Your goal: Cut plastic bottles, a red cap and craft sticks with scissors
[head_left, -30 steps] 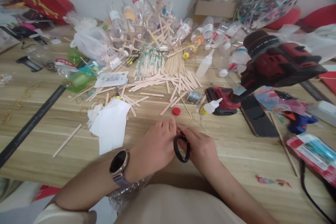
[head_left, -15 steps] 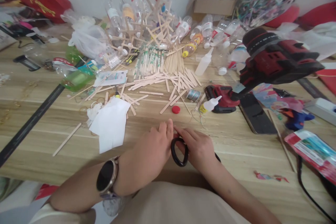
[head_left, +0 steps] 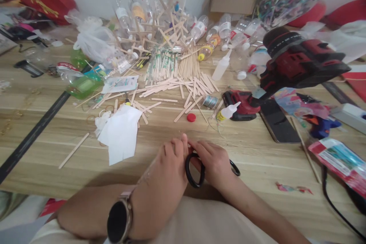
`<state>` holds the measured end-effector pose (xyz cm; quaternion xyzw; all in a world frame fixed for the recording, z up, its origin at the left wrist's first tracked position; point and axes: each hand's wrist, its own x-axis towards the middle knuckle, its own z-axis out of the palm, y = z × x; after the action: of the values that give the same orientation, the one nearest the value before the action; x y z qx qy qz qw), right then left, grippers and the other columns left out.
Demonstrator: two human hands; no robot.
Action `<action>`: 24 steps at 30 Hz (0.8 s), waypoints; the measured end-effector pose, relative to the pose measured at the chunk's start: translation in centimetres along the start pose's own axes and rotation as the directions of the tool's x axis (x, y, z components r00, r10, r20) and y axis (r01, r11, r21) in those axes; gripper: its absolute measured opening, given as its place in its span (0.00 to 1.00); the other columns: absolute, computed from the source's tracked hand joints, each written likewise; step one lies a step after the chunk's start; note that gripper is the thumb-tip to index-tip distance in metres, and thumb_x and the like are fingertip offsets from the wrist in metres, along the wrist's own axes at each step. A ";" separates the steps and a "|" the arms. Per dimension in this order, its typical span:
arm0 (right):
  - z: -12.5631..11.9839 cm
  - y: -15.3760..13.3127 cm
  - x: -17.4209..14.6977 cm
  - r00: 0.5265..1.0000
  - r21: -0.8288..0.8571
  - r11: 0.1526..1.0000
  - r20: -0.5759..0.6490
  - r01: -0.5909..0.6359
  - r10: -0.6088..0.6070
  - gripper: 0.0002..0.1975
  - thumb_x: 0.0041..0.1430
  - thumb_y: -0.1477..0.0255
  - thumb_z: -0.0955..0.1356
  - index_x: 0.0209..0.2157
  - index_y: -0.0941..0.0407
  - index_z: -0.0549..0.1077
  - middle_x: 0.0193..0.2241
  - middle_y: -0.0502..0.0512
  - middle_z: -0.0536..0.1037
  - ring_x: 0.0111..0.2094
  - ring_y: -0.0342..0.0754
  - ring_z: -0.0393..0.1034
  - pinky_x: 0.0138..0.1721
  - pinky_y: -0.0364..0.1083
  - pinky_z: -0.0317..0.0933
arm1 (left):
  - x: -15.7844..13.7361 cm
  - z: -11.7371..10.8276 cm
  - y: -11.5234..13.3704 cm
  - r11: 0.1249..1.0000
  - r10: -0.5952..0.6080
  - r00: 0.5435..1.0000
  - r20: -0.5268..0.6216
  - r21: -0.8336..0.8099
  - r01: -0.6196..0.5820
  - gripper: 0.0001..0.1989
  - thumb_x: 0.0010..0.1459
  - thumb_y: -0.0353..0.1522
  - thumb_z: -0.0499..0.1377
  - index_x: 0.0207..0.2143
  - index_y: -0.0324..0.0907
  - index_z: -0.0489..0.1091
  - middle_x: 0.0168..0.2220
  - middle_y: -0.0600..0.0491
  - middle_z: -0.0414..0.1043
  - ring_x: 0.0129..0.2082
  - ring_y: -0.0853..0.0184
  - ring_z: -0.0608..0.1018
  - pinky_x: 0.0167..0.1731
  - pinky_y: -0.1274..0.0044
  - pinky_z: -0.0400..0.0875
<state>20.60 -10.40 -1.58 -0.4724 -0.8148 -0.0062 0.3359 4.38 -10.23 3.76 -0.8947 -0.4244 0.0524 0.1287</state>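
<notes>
Black scissors [head_left: 187, 170]: lying at the right hand [head_left: 215, 162], near the table [head_left: 263, 179] edge and close to the person's body; one loop is showing between the hands, the other is jutting out past the right wrist, and the fingers are hiding the blades.
Right hand: clamping around the scissors; no finger is clearly threading either loop, so a hard push could be twisting them loose.
Left hand [head_left: 166, 179]: curling its fingers together right beside the right hand's fingertips; I cannot tell what it is gripping, if anything.
Clear plastic [head_left: 146, 172]: glinting faintly along the left hand's outer side; if the hand is relying on it, a smooth surface could be sliding.
Hidden blades: probably sitting close to bunched fingers; a sudden slip could be nicking the left hand, and the blocked view would be making it likelier.
Loose thread [head_left: 217, 127]: trailing just beyond the right hand, near the glue bottle [head_left: 228, 112]; a reaching finger could be snagging it.
Red cap [head_left: 191, 117]: resting beyond the fingertips; a forward lurch could be knocking it away.
</notes>
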 end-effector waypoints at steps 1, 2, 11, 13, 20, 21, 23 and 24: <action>0.0 0.0 0.0 1.000 -0.006 1.000 0.008 0.002 -0.002 0.12 0.70 0.75 0.59 0.45 0.59 0.72 0.29 0.55 0.79 0.27 0.48 0.73 0.27 0.45 0.62 | -0.1 0.1 0.3 1.000 -0.003 1.000 -0.021 0.015 0.004 0.21 0.62 0.20 0.47 0.56 0.31 0.65 0.37 0.46 0.73 0.31 0.64 0.74 0.31 0.73 0.73; 0.1 0.0 0.0 1.000 -0.010 1.000 0.019 0.003 -0.003 0.12 0.70 0.75 0.59 0.45 0.59 0.72 0.29 0.55 0.79 0.27 0.48 0.73 0.27 0.45 0.62 | -0.1 0.2 0.5 1.000 0.004 0.999 -0.038 0.027 -0.003 0.19 0.62 0.20 0.47 0.54 0.32 0.67 0.37 0.46 0.74 0.30 0.64 0.75 0.30 0.74 0.73; 0.6 0.3 -0.6 0.983 -0.045 0.998 0.176 -0.043 0.050 0.08 0.66 0.76 0.62 0.38 0.57 0.73 0.31 0.56 0.80 0.28 0.48 0.72 0.28 0.45 0.60 | -0.2 0.8 1.2 0.992 0.041 0.984 -0.173 0.126 -0.019 0.19 0.57 0.17 0.47 0.47 0.31 0.69 0.35 0.44 0.76 0.29 0.63 0.78 0.31 0.72 0.76; 0.7 0.3 -0.7 0.984 -0.048 0.998 0.171 -0.043 0.051 0.08 0.66 0.76 0.62 0.39 0.58 0.73 0.31 0.57 0.80 0.28 0.48 0.72 0.29 0.45 0.59 | -0.4 0.6 1.2 0.991 0.066 0.985 -0.157 0.127 -0.047 0.19 0.57 0.17 0.48 0.48 0.30 0.69 0.37 0.42 0.77 0.31 0.62 0.79 0.32 0.71 0.77; 0.7 0.5 -0.5 0.987 -0.008 0.999 0.158 -0.043 0.044 0.08 0.65 0.76 0.62 0.36 0.57 0.73 0.28 0.55 0.79 0.26 0.48 0.72 0.27 0.45 0.59 | -0.6 0.6 1.3 0.987 0.060 0.984 -0.170 0.156 -0.034 0.19 0.56 0.18 0.49 0.49 0.30 0.70 0.39 0.41 0.77 0.32 0.61 0.79 0.31 0.71 0.77; 0.6 0.5 -0.5 0.987 0.001 0.999 0.155 -0.047 0.046 0.08 0.65 0.77 0.62 0.36 0.57 0.73 0.28 0.55 0.79 0.26 0.48 0.72 0.27 0.45 0.59 | -0.6 0.7 1.3 0.983 0.063 0.983 -0.174 0.180 -0.031 0.20 0.56 0.18 0.49 0.49 0.29 0.70 0.38 0.41 0.77 0.32 0.61 0.79 0.31 0.71 0.77; 0.5 0.5 -0.3 0.988 0.016 0.998 0.146 -0.061 0.058 0.08 0.64 0.78 0.62 0.36 0.57 0.72 0.27 0.54 0.79 0.25 0.48 0.72 0.25 0.44 0.59 | -0.5 0.7 1.2 0.977 0.067 0.982 -0.179 0.209 -0.028 0.21 0.56 0.18 0.49 0.51 0.28 0.70 0.37 0.42 0.77 0.31 0.61 0.78 0.30 0.72 0.76; 0.4 0.4 -0.2 0.988 0.020 0.997 0.141 -0.068 0.065 0.08 0.63 0.78 0.62 0.36 0.57 0.72 0.27 0.54 0.78 0.24 0.47 0.71 0.25 0.44 0.59 | -0.4 0.7 1.2 0.977 0.068 0.982 -0.178 0.213 -0.029 0.21 0.57 0.18 0.49 0.51 0.29 0.70 0.36 0.43 0.76 0.30 0.62 0.78 0.29 0.72 0.75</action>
<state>20.81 -10.21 -2.12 -0.4945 -0.8202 0.0482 0.2835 4.87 -11.10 2.77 -0.8874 -0.3808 0.0170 0.2593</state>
